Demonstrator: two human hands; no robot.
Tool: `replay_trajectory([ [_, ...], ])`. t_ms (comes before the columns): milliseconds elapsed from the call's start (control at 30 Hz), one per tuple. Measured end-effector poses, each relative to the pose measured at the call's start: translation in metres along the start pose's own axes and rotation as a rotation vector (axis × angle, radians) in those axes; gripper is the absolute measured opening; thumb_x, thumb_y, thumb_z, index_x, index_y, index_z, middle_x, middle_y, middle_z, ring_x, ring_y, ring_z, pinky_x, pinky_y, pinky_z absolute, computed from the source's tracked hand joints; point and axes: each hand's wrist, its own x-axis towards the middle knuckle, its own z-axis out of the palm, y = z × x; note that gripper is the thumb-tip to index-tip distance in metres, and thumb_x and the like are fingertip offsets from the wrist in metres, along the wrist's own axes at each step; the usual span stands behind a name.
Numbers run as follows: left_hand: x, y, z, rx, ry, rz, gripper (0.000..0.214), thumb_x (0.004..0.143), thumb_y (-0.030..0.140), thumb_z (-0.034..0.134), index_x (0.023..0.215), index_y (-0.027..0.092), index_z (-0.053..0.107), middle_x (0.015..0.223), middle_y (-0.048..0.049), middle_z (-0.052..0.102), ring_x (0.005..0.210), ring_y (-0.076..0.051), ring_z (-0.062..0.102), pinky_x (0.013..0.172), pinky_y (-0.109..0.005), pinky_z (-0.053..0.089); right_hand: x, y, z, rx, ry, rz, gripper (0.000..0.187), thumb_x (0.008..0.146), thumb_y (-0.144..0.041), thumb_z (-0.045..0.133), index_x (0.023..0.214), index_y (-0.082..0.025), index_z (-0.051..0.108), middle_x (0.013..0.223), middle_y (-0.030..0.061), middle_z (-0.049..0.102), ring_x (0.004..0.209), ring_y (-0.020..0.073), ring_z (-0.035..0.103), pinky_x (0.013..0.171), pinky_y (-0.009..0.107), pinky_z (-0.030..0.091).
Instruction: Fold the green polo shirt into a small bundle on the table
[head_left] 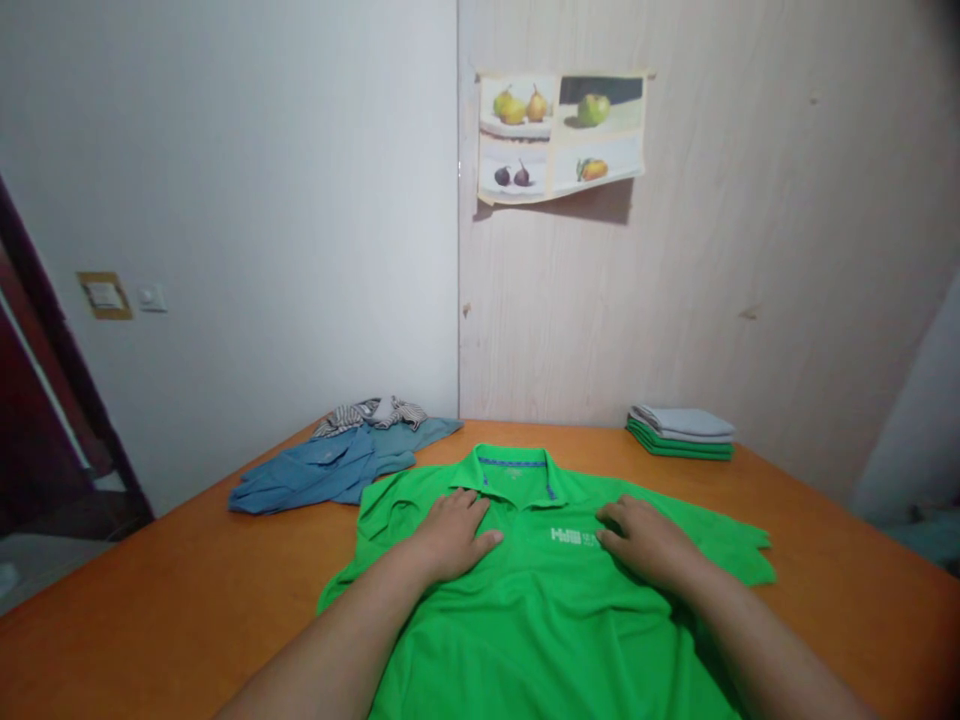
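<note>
Through the head camera I observed one green shirt (525, 610) nearest, spread face up on one desk (172, 620), with its collar (466, 472) pointing away from me and its lower part running out of view. Wrinkles crossed the body below the chest.

I counted two hands, both resting on the shirt. The left hand (454, 535) lay palm down below the collar with fingers extended, grasping nothing. The right hand (649, 535) lay on the chest beside one white print (566, 536), fingers slightly bent, with no cloth visibly gripped.

I judged the step in hand to be smoothing and squaring the shirt. The next move, in my judgement, called for light, even pressure from both palms, directed outward over the wrinkles, without dragging the collar out of line.

Beyond the shirt, to the left, lay one loose pile: blue clothes (300, 475), whose number I could not confirm, and one striped cloth (409, 412) at the back. To the right stood one folded stack (679, 435), grey above green; I could not count its layers reliably.

Farthest away, the wall carried two small plates at left and one poster (553, 150) with four fruit pictures.
</note>
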Motion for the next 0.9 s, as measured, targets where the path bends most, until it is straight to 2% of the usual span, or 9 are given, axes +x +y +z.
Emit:
replay_trajectory([
  [400, -0.002, 0.007, -0.004, -0.006, 0.003, -0.011, 0.062, 0.095, 0.060, 0.043, 0.140, 0.020, 0.052, 0.146, -0.0177, 0.050, 0.136, -0.038, 0.044, 0.111, -0.058, 0.034, 0.007, 0.014, 0.012, -0.003, 0.021, -0.040, 0.035, 0.089, -0.042, 0.055, 0.113, -0.023, 0.071, 0.108, 0.0103, 0.066, 0.104, 0.0259, 0.062, 0.088, 0.033, 0.043],
  [900, -0.002, 0.009, -0.004, -0.007, -0.001, -0.033, 0.062, 0.094, 0.061, 0.043, 0.140, 0.021, 0.052, 0.149, -0.0169, 0.048, 0.138, -0.037, 0.042, 0.112, -0.057, 0.033, 0.007, 0.016, 0.011, -0.016, 0.008, -0.052, 0.038, 0.089, -0.044, 0.052, 0.115, -0.022, 0.070, 0.109, 0.0111, 0.066, 0.104, 0.0261, 0.062, 0.090, 0.034, 0.043],
])
